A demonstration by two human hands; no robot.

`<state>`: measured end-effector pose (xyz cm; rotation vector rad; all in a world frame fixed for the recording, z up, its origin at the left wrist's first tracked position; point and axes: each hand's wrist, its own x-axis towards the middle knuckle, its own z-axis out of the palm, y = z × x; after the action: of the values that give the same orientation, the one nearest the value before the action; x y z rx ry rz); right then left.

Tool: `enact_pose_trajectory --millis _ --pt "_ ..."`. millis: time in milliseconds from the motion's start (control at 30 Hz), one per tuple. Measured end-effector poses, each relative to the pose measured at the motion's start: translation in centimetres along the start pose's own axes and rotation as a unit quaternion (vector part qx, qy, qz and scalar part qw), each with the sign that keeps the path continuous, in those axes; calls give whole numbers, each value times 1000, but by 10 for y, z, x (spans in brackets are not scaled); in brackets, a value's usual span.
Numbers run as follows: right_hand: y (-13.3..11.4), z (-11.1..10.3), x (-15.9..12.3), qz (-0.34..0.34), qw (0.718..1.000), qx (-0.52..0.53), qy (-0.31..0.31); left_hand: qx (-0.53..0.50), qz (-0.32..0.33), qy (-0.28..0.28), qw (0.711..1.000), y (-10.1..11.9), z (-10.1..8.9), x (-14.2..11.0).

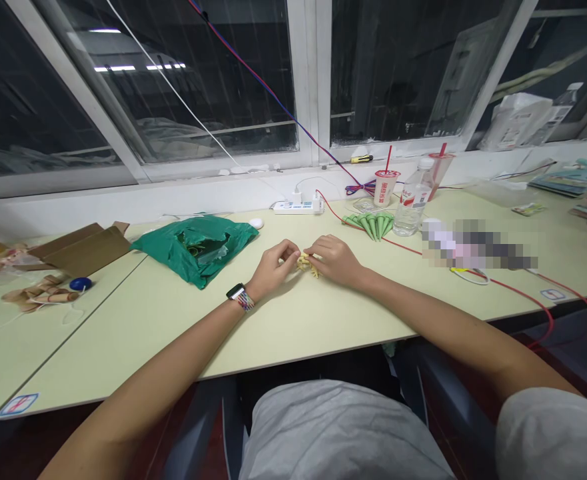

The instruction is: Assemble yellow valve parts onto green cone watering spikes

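Observation:
A small pale yellow piece with thin branching parts (304,263) is between my hands, just over the table; its exact kind is too small to make out. My left hand (274,265), with a watch on its wrist, pinches it from the left between thumb and fingers. From the other side my right hand (339,260) grips it with curled fingers, which cover part of it. Beyond my right hand lies a group of green cones (373,223). A torn green plastic bag (198,250) rests to the left of my left hand.
A water bottle (412,203) and a paper cup with a red straw (386,187) stand at the back right. A power strip (298,207) lies by the wall, and a red cable (398,245) crosses the right side. Far left are a cardboard box (83,250) and wooden toys with a blue ball (80,284).

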<state>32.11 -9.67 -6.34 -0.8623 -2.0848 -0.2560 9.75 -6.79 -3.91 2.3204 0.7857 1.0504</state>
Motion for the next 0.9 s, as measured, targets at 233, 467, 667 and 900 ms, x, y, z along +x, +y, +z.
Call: enact_pose_trajectory --millis 233,467,667,900 --pt "1 -1 -1 14 1000 -5 12 -4 4 -9 1000 2 2 -2" --pt "-1 -2 0 21 1000 -10 0 35 1 -14 999 2 1 0" --pt "0 0 0 30 999 -10 15 -8 16 -6 1000 0 3 -3" --pt "0 -2 -1 37 999 -8 16 -9 16 -5 1000 -3 4 -2"
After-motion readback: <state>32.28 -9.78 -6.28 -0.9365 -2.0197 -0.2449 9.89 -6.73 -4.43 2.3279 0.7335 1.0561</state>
